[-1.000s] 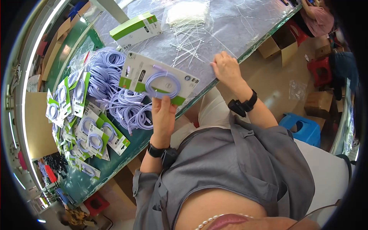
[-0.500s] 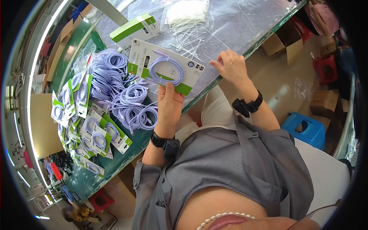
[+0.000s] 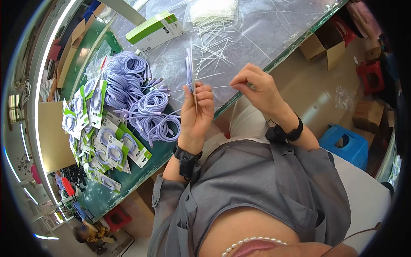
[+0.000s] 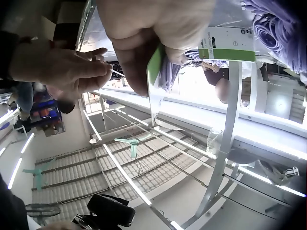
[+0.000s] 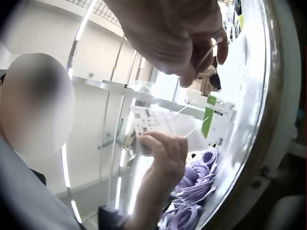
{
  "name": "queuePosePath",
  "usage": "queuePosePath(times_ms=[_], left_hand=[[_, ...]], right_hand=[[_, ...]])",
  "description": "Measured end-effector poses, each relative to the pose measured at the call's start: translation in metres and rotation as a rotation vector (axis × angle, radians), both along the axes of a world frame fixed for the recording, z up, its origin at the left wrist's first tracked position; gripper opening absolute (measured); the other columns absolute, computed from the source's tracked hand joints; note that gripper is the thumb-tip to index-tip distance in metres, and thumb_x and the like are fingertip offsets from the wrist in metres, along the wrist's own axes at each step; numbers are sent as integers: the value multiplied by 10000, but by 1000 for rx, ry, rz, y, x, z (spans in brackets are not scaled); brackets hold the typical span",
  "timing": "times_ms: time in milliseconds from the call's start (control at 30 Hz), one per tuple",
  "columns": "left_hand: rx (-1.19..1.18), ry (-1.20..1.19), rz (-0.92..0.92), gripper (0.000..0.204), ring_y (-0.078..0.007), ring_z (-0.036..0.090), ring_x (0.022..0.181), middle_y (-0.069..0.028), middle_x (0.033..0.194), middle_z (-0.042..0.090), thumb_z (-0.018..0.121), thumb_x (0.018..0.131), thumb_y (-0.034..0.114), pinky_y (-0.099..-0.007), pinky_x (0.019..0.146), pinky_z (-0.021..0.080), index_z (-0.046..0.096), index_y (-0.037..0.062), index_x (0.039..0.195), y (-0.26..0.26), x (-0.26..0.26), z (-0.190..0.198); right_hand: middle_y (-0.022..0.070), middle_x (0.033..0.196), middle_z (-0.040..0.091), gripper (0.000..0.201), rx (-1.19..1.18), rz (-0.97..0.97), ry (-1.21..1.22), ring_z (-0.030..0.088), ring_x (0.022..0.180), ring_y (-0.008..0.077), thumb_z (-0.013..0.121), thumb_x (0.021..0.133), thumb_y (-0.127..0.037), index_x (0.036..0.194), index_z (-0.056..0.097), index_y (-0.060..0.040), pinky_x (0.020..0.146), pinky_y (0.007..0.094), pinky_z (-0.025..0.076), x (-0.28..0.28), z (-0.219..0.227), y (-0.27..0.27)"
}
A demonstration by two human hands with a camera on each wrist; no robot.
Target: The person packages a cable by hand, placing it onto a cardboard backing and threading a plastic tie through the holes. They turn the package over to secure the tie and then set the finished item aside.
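Left hand (image 3: 196, 112), frame centre: fingers curled round a cable card (image 3: 189, 73) held edge-on above the bench (image 3: 274, 30). Right hand (image 3: 257, 88), just right of it, pinches a thin white tie (image 3: 222, 86). Loose purple cables (image 3: 147, 109) piled left.

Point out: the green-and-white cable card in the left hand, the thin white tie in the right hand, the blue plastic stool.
green-and-white cable card (image 3: 190, 73), head view, upper edge.
thin white tie (image 5: 207, 51), right wrist view, mid-length.
blue plastic stool (image 3: 346, 145), head view, seat top.
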State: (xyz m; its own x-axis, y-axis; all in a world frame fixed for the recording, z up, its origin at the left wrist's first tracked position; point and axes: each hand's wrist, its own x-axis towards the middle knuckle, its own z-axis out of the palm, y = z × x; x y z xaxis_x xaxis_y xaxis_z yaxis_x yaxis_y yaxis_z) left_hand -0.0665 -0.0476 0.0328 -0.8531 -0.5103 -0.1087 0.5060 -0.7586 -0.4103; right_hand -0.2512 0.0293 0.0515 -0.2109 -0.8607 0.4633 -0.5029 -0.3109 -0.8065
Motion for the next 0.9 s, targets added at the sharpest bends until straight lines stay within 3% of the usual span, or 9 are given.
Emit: queuePosePath(times_ms=[33, 100, 200, 267, 900], left_hand=[[-2, -3, -3, 295, -129, 494, 747, -34, 853, 460, 554, 928, 232, -237, 664, 468, 493, -4, 1093, 1, -2, 2], [113, 167, -71, 168, -118, 500, 724, -39, 840, 441, 528, 927, 87, -220, 617, 466, 484, -16, 1052, 2, -2, 6], [147, 175, -54, 149, -121, 504, 699, -45, 843, 447, 488, 908, 2, -217, 587, 466, 471, -19, 1055, 6, -2, 14], [157, 172, -54, 151, -121, 505, 694, -45, 842, 446, 486, 909, 3, -219, 583, 467, 466, -17, 1057, 6, -2, 15], [129, 170, -61, 142, -125, 502, 694, -45, 838, 437, 477, 915, 10, -231, 590, 463, 452, -9, 1054, 8, 0, 13]], right_hand=[[47, 730, 573, 99, -26, -25, -2, 551, 678, 214, 679, 743, -10, 812, 627, -58, 699, 299, 428, 5, 5, 0], [38, 732, 571, 79, -53, -53, -12, 550, 689, 210, 685, 742, -23, 779, 628, -62, 709, 303, 421, 10, 12, -1], [21, 726, 565, 93, -127, -62, 82, 554, 713, 201, 693, 730, -40, 787, 632, -81, 743, 311, 407, 15, 17, -4], [9, 724, 561, 103, -217, -55, 185, 558, 741, 195, 700, 717, -55, 786, 635, -97, 767, 327, 394, 17, 18, -8], [14, 789, 579, 121, -236, -27, 226, 575, 824, 217, 709, 721, -93, 821, 643, -103, 795, 342, 397, 17, 21, -8]])
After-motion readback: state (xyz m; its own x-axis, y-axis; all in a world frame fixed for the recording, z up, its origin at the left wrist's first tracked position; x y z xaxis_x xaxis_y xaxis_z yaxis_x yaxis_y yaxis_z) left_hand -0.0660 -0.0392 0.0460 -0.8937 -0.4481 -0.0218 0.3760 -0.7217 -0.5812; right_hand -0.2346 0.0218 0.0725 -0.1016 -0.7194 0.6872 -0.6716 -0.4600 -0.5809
